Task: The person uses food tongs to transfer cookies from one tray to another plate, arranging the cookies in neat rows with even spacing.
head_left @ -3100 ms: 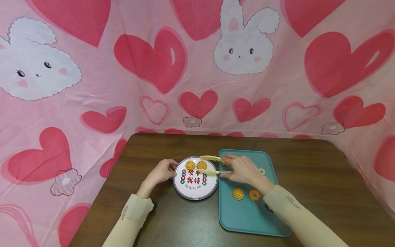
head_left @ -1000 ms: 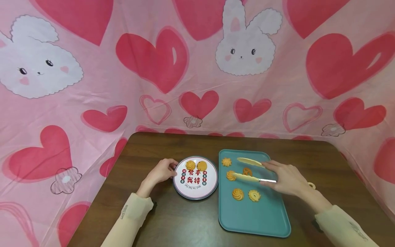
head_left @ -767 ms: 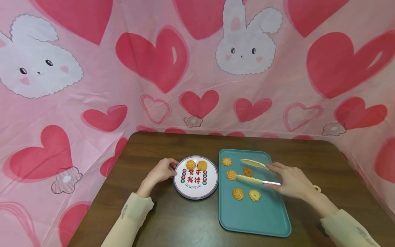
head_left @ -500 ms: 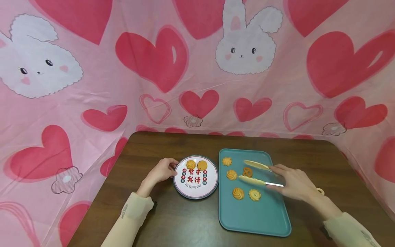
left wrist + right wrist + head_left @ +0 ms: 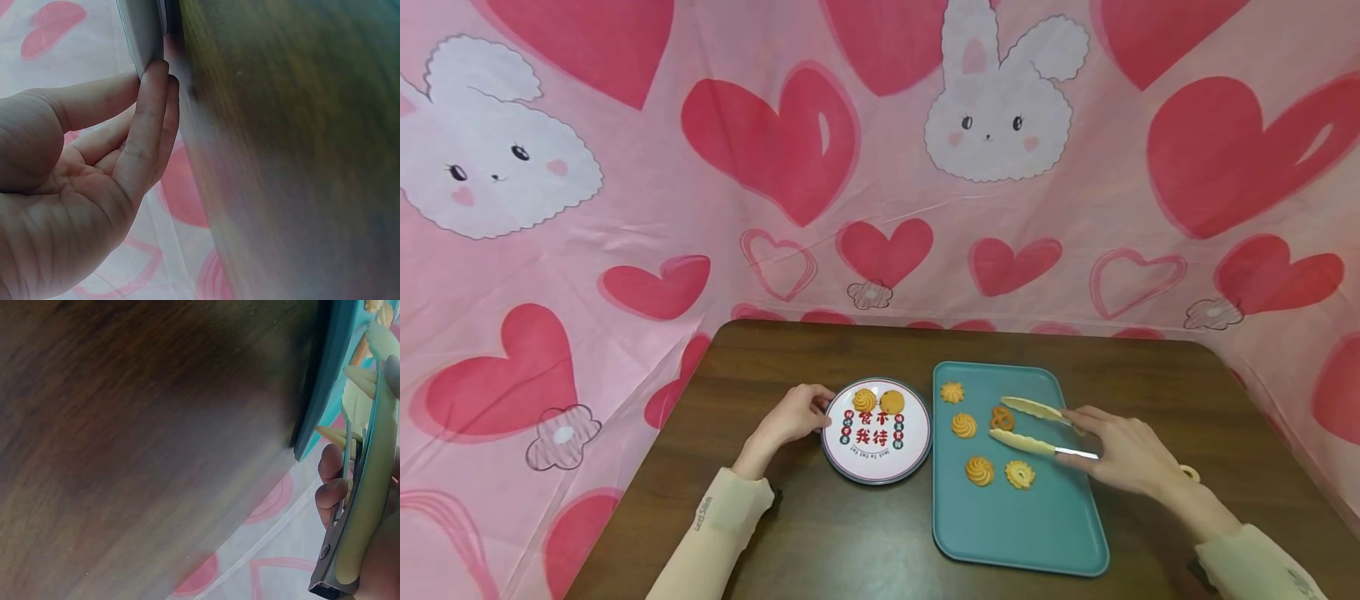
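Note:
My left hand (image 5: 793,414) pinches the left rim of a round white plate (image 5: 859,468) with red lettering. In the left wrist view, thumb and fingers meet on the plate's edge (image 5: 145,34). Two cookies lie near the plate's back: a swirled one (image 5: 864,401) and a round one (image 5: 892,402). My right hand (image 5: 1131,454) holds cream-tipped metal tongs (image 5: 1026,442) over the teal tray (image 5: 1015,537). Their arms are spread, tips at either side of a small pretzel (image 5: 1002,419); contact is unclear. The right wrist view shows fingers around the tongs' handle (image 5: 369,512).
Other cookies lie on the tray: a star-shaped one (image 5: 952,392), a swirl (image 5: 964,426), another swirl (image 5: 979,471) and a flower-edged one (image 5: 1019,474). The tray stands right of the plate on a brown wooden table (image 5: 820,533). A pink heart-print cloth (image 5: 880,200) hangs behind.
Three seconds ago the tongs were at the round cookie on the plate. They have since moved right over the tray, drifting slightly right and nearer to reach the pretzel. My left hand stays put.

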Demonstrator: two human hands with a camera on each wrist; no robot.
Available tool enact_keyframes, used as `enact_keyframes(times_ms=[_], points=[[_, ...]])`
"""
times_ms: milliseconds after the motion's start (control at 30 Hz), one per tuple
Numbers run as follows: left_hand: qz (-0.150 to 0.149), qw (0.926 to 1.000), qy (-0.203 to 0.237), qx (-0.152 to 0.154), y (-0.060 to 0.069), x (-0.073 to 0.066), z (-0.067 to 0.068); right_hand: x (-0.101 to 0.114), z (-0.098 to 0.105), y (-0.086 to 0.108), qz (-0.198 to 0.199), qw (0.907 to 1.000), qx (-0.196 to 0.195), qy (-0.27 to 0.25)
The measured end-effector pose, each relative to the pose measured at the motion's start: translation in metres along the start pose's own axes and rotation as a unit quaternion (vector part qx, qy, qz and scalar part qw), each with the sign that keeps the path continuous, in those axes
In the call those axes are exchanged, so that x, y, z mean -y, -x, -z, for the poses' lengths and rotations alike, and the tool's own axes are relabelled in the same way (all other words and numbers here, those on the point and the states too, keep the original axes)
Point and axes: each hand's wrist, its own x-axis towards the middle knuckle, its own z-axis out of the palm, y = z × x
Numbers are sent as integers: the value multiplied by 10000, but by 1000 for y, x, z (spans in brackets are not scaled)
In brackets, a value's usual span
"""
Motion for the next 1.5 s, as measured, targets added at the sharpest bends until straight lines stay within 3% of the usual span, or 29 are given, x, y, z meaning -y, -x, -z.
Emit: enact_keyframes(times_ms=[1133,1500], points=[[-172,9998,67,20,-2,2,-1,2,2,-1,-96,9994,218,-231],[-147,9999,75,8,-1,1,-2,1,5,-5,-29,9998,79,-182]])
